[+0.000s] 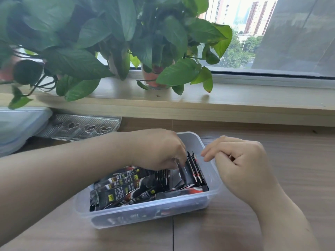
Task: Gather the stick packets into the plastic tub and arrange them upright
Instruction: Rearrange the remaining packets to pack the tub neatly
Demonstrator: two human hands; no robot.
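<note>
Under both forearms, the wooden tabletop carries the clear plastic tub, which sits between the hands and partly beneath the left one. Inside it lie the black stick packets: most lie flat in a loose heap on the near side of the left hand, while a small group stands on edge just between the two hands. The left hand reaches down into the tub, fingers pinched on the tops of the standing packets. The right hand hovers beside the tub's right wall, fingers loosely curled and holding nothing visible. The upright group looks poorly supported; if the left hand lets go, it may well topple onto the flat heap, and pulling packets from that heap could nudge it over.
</note>
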